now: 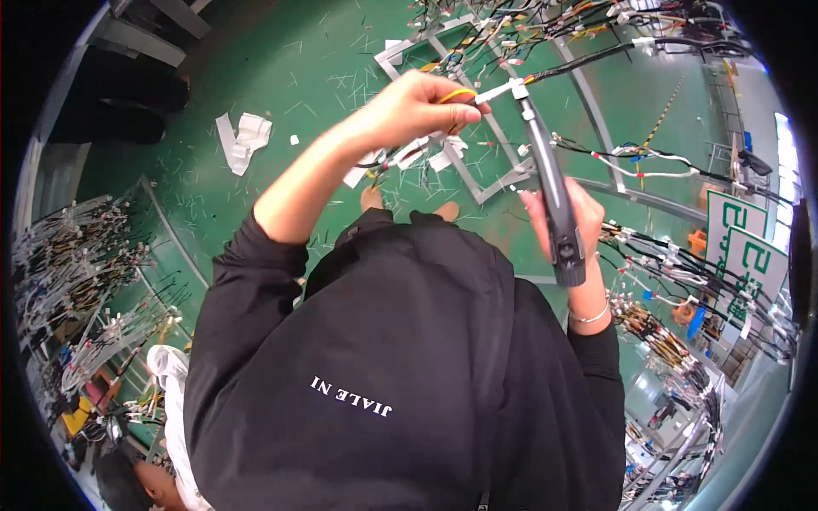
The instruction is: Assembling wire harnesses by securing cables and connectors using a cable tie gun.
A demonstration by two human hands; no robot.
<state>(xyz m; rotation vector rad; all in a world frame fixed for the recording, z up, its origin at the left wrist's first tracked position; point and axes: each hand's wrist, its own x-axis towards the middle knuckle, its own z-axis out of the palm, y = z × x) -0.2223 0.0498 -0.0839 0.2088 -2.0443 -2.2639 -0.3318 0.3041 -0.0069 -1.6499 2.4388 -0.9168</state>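
Observation:
My left hand [417, 106] is raised and pinches a yellow wire [457, 94] with a white tie or tape end [494, 92]. My right hand [573, 223] grips a long dark grey gun-shaped tool [550, 183]. The tool's tip [520, 89] meets the white end right beside my left fingertips. A black cable bundle [596, 58] runs from that spot up to the right along a wiring board. My black-sleeved torso fills the lower middle of the view.
A grey metal frame [477, 183] stands on the green floor [281, 77], littered with cut tie ends and white paper scraps [243, 136]. Wire harnesses hang at right [673, 255] and lie bundled at left [77, 255]. Another person [162, 460] crouches at the lower left.

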